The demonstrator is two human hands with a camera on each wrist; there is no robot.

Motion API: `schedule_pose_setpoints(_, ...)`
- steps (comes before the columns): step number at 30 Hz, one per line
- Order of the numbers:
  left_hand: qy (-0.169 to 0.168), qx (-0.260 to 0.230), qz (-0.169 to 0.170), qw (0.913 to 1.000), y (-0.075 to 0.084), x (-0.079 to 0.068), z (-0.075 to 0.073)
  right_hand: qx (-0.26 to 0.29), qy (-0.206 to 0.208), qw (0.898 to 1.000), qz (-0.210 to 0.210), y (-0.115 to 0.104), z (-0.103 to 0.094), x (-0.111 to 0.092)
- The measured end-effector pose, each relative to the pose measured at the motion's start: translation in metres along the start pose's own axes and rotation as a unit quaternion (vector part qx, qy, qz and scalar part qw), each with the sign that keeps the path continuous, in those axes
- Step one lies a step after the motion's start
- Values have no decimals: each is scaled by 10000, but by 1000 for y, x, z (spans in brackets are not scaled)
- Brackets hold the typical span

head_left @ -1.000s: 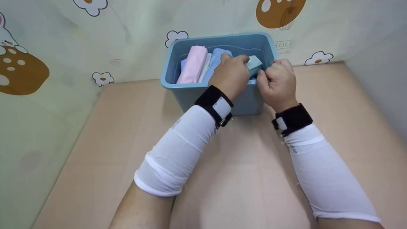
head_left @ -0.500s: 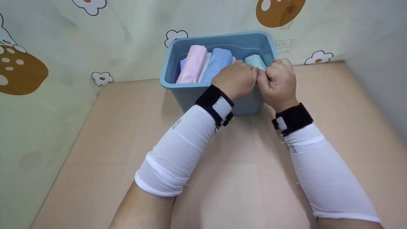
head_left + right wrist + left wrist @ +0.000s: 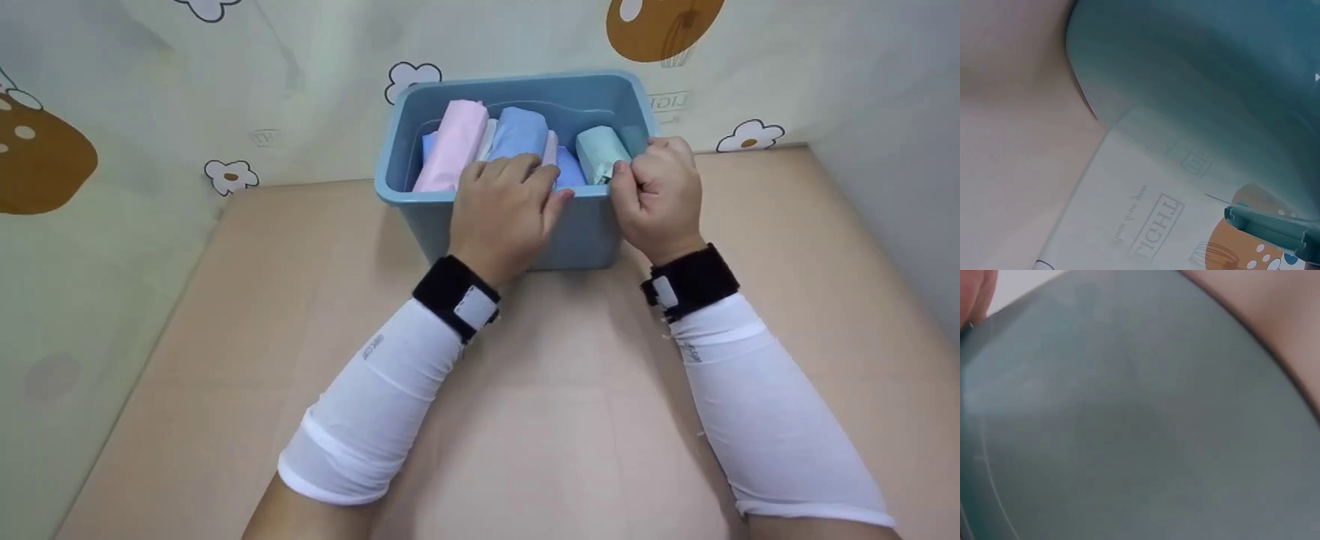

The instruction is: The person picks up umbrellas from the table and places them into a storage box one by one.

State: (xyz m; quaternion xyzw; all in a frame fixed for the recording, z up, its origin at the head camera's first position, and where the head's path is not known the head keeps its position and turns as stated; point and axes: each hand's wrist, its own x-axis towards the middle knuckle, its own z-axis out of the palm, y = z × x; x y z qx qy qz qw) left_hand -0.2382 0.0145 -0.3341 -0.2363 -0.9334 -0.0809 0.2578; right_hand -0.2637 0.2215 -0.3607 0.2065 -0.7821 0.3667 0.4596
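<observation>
A blue plastic bin (image 3: 577, 232) stands against the wall, holding several smooth pastel rolled bundles. Inside lie a pink roll (image 3: 457, 142), a light blue roll (image 3: 521, 131) and a mint green roll (image 3: 602, 154) at the right. My left hand (image 3: 501, 214) lies over the front rim, fingers reaching in at the light blue roll and thumb stretched out to the right. With curled fingers my right hand (image 3: 660, 196) grips the bin's rim at the right front corner. The left wrist view is filled by the bin's outer wall (image 3: 1145, 410).
The bin stands at the back of a peach-coloured table (image 3: 570, 420). Behind it runs a pale wall sheet (image 3: 322, 45) printed with flowers and brown shapes. A grey-white wall (image 3: 892, 112) borders the table on the right. Between the left and right rolls sits a violet-blue bundle (image 3: 571, 169).
My left hand has drawn back from the mint green roll and shifted left along the front rim, its fingers uncurling. The mint green roll is now in full view. My right hand stays put.
</observation>
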Motion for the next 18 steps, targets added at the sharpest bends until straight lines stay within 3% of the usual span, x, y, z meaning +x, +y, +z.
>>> schedule_pose_setpoints(5,244,-94,-164,9995,-25,-28,2,-31,-128,9997,217,2,-6,-2)
schedule_pose_setpoints(10,176,-422,-738,9962,-57,-54,-1,136,-208,9989,391,5,-12,-7)
schedule_pose_setpoints(15,355,-990,-1591,9816,-99,-77,-3,462,-193,9972,564,13,-21,-16)
schedule_pose_setpoints(18,393,-1224,-1986,9716,-121,-89,-2,524,-226,9942,916,21,-34,-23)
